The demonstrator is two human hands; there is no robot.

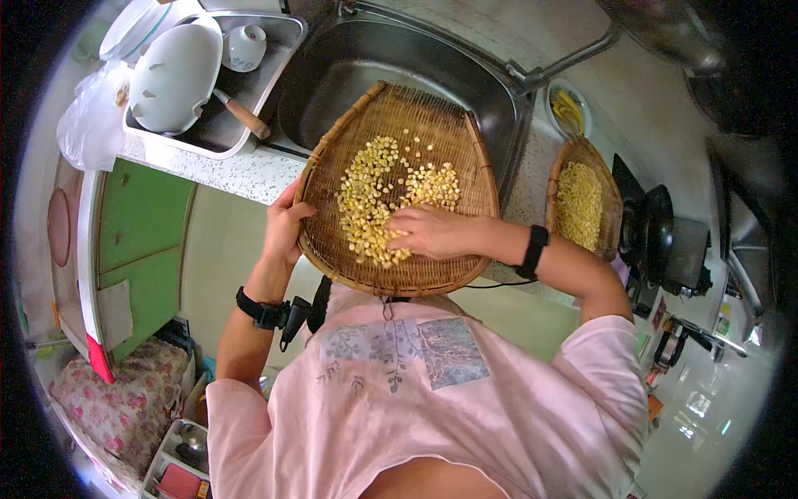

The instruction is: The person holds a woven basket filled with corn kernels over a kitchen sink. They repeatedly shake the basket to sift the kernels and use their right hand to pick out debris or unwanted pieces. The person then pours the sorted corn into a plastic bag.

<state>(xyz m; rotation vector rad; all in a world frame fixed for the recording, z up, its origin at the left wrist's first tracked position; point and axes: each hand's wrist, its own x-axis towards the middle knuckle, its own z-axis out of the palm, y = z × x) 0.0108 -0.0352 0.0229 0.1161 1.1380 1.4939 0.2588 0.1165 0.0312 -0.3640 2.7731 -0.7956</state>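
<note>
A large woven bamboo winnowing basket point(430, 274) rests across the front of the sink, tilted a little. My left hand point(285, 221) grips its left rim, thumb on top. Pale yellow split beans or kernels point(368, 187) lie in it in two joined heaps, with a few loose ones near the middle. Inside the basket, my right hand point(424, 232) touches the lower part of the heap; its fingertips are among the kernels, and whether any are held is hidden. To the right, a smaller bamboo basket point(614, 215) holds more yellow kernels.
Behind the basket is a stainless steel sink point(399, 43) with a faucet point(548, 68). On the left, a metal tray point(234, 146) bears a white oval dish point(177, 75), a cup point(244, 48) and a wooden-handled utensil point(243, 116). A bowl point(583, 103) with yellow pieces sits right of the sink.
</note>
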